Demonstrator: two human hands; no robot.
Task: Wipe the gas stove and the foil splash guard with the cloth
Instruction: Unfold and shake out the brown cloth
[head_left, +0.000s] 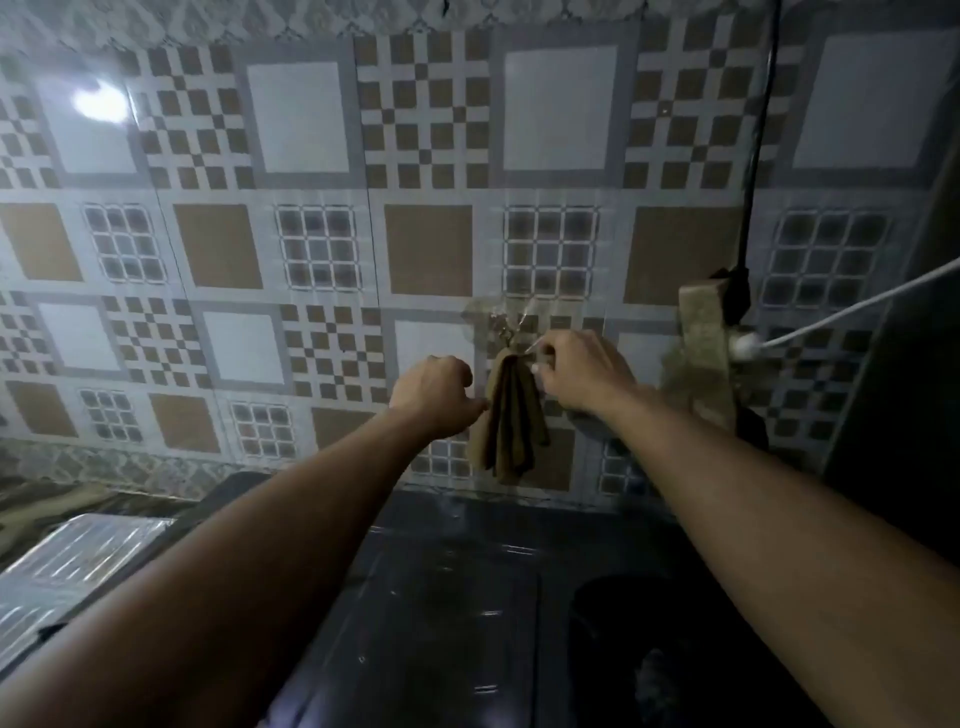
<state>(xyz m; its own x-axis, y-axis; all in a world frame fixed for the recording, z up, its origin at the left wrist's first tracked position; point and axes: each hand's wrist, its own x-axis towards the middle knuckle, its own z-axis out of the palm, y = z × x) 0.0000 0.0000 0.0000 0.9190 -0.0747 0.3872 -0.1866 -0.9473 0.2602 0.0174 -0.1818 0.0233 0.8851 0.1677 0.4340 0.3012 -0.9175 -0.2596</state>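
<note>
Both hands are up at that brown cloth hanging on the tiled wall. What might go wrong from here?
The cloth hangs from a small hook that looks stuck onto the tile; a hard tug by the right hand might pull the hook loose. The left hand pinches only the cloth's edge, so it could drop onto the dark surface below. A white cable and plug hang close on the right and could get snagged.

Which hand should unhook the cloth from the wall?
Probably the right hand. Its fingers are up at the top of the brown cloth, just under the hook on the tiled wall. The left hand is closed lower down at the cloth's side, so it looks better placed to steady it.
</note>
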